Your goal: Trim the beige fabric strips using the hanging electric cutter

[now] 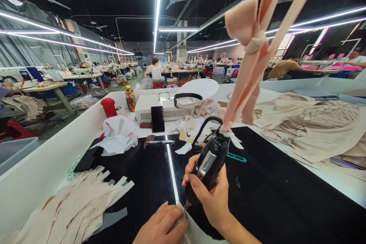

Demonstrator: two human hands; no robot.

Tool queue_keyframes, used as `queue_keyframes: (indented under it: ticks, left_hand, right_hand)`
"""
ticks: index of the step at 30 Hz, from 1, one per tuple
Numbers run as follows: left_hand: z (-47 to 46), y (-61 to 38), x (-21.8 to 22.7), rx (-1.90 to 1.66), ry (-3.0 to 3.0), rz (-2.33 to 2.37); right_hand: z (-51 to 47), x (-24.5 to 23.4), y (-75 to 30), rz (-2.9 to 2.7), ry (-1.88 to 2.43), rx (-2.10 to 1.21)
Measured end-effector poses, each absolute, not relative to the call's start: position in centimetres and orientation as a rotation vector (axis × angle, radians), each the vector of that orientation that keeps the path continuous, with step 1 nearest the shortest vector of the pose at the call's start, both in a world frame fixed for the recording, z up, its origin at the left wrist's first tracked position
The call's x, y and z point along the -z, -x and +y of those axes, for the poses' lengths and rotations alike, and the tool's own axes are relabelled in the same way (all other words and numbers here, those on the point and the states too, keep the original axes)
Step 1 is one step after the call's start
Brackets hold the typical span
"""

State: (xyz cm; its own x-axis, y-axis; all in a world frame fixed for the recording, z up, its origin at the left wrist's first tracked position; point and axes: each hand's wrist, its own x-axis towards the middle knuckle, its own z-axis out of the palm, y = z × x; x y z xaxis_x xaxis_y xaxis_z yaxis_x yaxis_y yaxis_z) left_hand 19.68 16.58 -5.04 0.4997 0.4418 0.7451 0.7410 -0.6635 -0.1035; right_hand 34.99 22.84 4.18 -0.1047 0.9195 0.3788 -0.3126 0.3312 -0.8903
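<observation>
My right hand (213, 198) is wrapped round a black corded hand-held power tool (210, 164) with a silver plate on its side. Its narrow tip points down to a pale fabric piece (197, 223) at the bottom centre. My left hand (164, 225) lies just left of the tip, its bent fingers closed on the fabric's edge. The lower part of the fabric runs out of view. Knotted pink fabric strips (248, 65) reach from above down to the tool's top end, where a black cable (198, 133) loops out.
Beige fabric strips (68, 209) are piled at the left; larger beige pieces (311, 122) lie at the right. A pen (160, 142), a phone (158, 119) and a teal snips-like tool (236, 157) lie ahead. Behind stand a white metal box (143, 105) and a bottle (130, 98).
</observation>
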Motion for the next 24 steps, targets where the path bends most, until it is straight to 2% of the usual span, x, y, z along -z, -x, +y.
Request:
queue_keyframes:
  ticks: [20,24]
  left_hand:
    - [16.9,-19.3,5.5,0.922,2.302,-0.979]
    - [17.4,-19.6,8.0,1.131,2.250,-0.996]
  right_hand:
    - [22.1,-4.0,-35.8,-1.260,0.657,-1.138]
    - [22.0,-3.9,-35.9,-1.270,0.654,-1.141]
